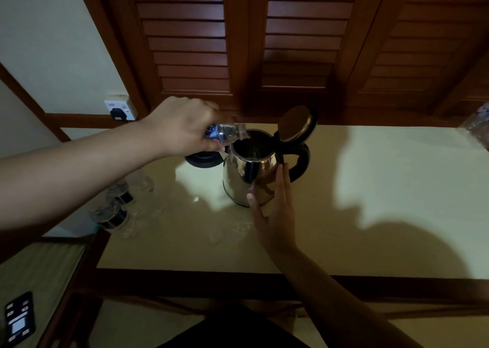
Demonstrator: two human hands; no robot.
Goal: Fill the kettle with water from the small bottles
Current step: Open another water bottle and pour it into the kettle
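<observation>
The steel kettle (248,178) stands on the counter (370,189) toward its far edge, left of centre, lid (297,124) hinged upright and black handle (300,162) on the right side. The left hand (182,126) grips a small bottle (227,133), tipped near horizontal with its neck over the kettle's open mouth; the label is mostly hidden by the fingers and unreadable. Whether water is flowing cannot be made out. The right hand (275,210) lies flat against the kettle's near side, fingers straight, gripping nothing. The black kettle base (202,159) is partly hidden behind the left hand. More bottles (119,207) at the counter's left edge are dim and blurred. A crumpled clear object (477,125) is cut off at the far right corner.
</observation>
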